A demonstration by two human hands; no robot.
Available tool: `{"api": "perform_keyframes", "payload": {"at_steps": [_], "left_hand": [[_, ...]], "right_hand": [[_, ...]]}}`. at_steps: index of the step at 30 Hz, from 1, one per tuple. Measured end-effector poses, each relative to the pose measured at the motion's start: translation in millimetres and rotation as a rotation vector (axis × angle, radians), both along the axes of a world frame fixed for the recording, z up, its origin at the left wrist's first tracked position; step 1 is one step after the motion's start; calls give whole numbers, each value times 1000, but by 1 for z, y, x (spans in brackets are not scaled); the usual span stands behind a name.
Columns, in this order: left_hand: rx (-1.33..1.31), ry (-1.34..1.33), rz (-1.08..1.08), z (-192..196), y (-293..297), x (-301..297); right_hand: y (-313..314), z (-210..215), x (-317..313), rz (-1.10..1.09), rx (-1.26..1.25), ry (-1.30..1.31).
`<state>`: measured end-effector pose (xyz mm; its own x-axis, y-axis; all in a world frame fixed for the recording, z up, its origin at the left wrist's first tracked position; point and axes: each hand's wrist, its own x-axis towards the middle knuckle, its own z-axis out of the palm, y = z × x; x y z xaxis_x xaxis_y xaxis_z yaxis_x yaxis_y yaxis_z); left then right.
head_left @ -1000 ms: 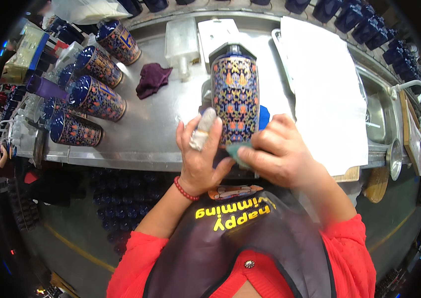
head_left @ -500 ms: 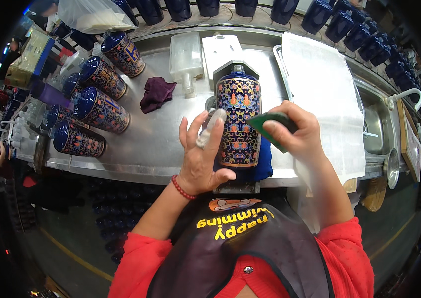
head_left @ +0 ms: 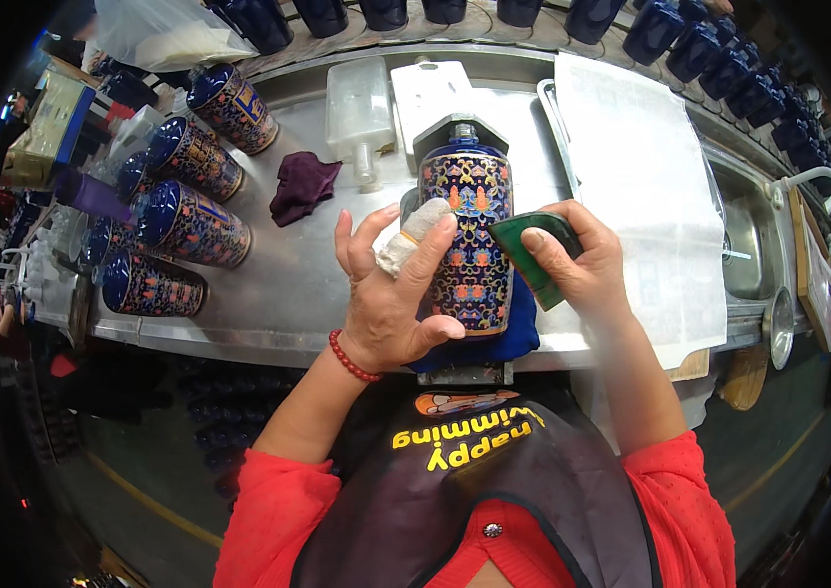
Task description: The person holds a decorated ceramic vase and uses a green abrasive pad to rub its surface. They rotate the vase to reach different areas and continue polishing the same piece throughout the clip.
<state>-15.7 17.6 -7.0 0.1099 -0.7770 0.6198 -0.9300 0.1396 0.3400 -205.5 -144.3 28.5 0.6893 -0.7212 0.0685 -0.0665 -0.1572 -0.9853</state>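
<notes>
A dark blue bottle [head_left: 467,235] with a colourful floral pattern lies in front of me, its neck pointing away, on a dark holder [head_left: 435,136] and a blue cloth [head_left: 527,338]. My left hand [head_left: 391,277] is at the bottle's left side with fingers spread. One of its fingers wears a white wrapping [head_left: 414,238] and overlaps the bottle's edge; whether it presses there I cannot tell. Pinched between thumb and fingers, a green flat scraper [head_left: 530,257] is in my right hand [head_left: 587,263], with its pointed corner close to the bottle's right side.
Several patterned blue bottles [head_left: 195,223] stand at the left beside a crumpled purple cloth [head_left: 304,186]. A clear empty bottle [head_left: 361,113] lies behind. White sheets [head_left: 631,196] cover the right, next to a sink [head_left: 744,235]. Plain blue bottles [head_left: 651,29] line a conveyor [head_left: 455,32] at the back.
The green scraper has turned so that more of its flat face shows. My left hand has shifted slightly left and its fingers are a little more spread.
</notes>
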Motion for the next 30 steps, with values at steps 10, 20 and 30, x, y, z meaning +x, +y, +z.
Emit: {"api": "perform_keyframes", "payload": {"at_steps": [10, 20, 30], "left_hand": [[27, -67, -6, 6, -4, -2], [47, 50, -10, 6, -5, -2], [23, -80, 61, 4, 1, -7]], "right_hand": [[-1, -3, 0, 4, -14, 0], [-2, -6, 0, 18, 6, -8], [-6, -10, -2, 47, -58, 26]]}}
